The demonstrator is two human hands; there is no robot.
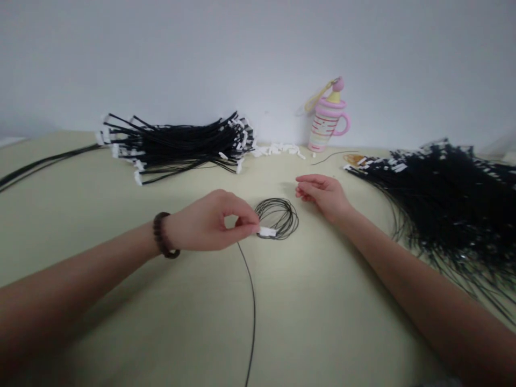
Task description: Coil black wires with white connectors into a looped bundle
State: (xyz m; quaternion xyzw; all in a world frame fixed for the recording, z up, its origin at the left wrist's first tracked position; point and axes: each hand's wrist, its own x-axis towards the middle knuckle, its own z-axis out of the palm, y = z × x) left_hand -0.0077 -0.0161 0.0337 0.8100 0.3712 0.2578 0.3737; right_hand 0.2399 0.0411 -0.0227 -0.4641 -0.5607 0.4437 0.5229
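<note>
My left hand [215, 221], with a dark beaded bracelet on the wrist, pinches a small white plastic connector [267, 231] between thumb and fingertips. Behind the connector is a loose coil of thin black wire [296, 217]; whether the two are joined I cannot make out. A single strand of black wire [253, 301] runs from below my left hand toward the front edge of the picture. To the right of the coil, apart from it, my right hand [320, 196] hovers or rests with loosely bent fingers and a slight gap at the thumb. Nothing shows in it.
A bundle of black cables [181, 141] with white connectors lies at the back left. Loose white connectors [278, 149] are scattered along the wall. A pink striped cup [323, 126] stands behind my right hand. A large heap of black wires [451, 199] covers the right side.
</note>
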